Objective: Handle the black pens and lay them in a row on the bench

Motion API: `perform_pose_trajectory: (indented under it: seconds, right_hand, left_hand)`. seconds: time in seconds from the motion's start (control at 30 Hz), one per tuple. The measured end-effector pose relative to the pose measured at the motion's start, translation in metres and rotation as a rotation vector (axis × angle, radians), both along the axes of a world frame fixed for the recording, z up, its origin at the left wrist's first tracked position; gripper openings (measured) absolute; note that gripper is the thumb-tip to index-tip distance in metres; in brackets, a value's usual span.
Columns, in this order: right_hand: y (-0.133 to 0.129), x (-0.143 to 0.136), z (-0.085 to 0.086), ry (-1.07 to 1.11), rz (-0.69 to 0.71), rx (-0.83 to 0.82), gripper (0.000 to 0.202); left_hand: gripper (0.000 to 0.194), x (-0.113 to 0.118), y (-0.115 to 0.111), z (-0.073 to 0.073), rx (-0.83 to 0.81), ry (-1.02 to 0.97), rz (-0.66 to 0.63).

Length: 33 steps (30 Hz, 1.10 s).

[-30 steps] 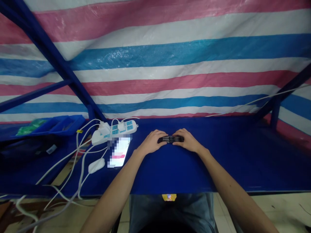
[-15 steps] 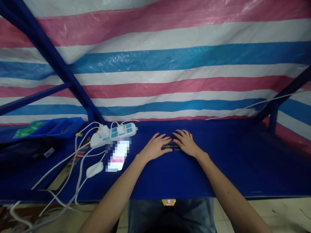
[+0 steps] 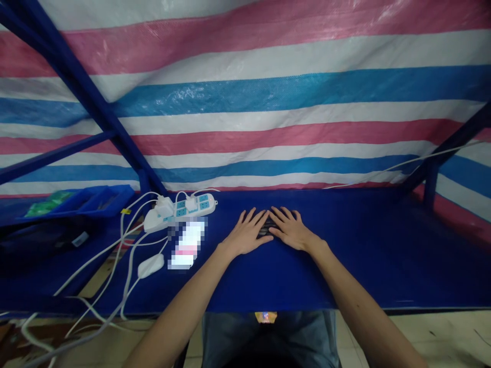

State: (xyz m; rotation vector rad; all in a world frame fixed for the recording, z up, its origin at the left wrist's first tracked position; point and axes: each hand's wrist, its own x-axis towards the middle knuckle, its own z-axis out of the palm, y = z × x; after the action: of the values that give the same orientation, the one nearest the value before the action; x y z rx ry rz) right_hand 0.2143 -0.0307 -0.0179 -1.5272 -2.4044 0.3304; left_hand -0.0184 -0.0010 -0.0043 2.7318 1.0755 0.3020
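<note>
My left hand (image 3: 246,235) lies palm down on the blue table (image 3: 264,286), its fingers spread and pointing away from me. Opposite it, my right hand (image 3: 292,229) is also palm down with fingers apart, angled inward so that the fingertips of both nearly meet. Between and partly beneath them are slim black objects, pen-like in shape (image 3: 265,230). Their ends are covered by my fingers, so I cannot make out their exact kind or number. Neither hand is closed around them.
On the left lie a white power strip (image 3: 209,203) with plugs and cables, a white adapter (image 3: 151,266) and a blurred-out bright screen (image 3: 187,246). Blue bins (image 3: 105,200) stand farther left. Blue frame posts (image 3: 95,110) and a striped tarp (image 3: 268,92) bound the back.
My fingers have spread wider, and both hands cover more of the black objects, which were seen lengthwise between them before. The other things have stayed in place.
</note>
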Motion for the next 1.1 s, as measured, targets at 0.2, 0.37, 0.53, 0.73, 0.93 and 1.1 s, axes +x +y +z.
perform_pose_trajectory:
  seconds: [0.2, 0.37, 0.53, 0.73, 0.93, 1.1]
  right_hand:
    - [0.003, 0.006, 0.009, 0.151, 0.005, 0.094, 0.068]
    - [0.004, 0.012, 0.020, 0.274, 0.038, 0.117, 0.028]
    - [0.002, 0.007, 0.020, 0.237, 0.094, 0.057, 0.013]
    - [0.001, 0.006, 0.024, 0.292, 0.092, 0.070, 0.009]
    - [0.005, 0.013, 0.021, 0.327, 0.006, 0.338, 0.012]
    - [0.003, 0.000, 0.016, 0.147, 0.049, 0.458, 0.031]
  left_hand:
    - [0.063, -0.001, 0.005, 0.002, 0.043, -0.055, -0.001]
    - [0.059, -0.001, 0.007, 0.003, 0.044, -0.060, 0.020]
    - [0.067, -0.002, 0.007, 0.000, 0.006, -0.041, 0.011]
    - [0.068, -0.002, 0.005, 0.011, 0.018, -0.123, -0.001]
    - [0.029, -0.001, 0.009, 0.024, 0.142, -0.369, 0.052]
    - [0.023, 0.000, 0.009, 0.019, 0.180, -0.408, 0.076]
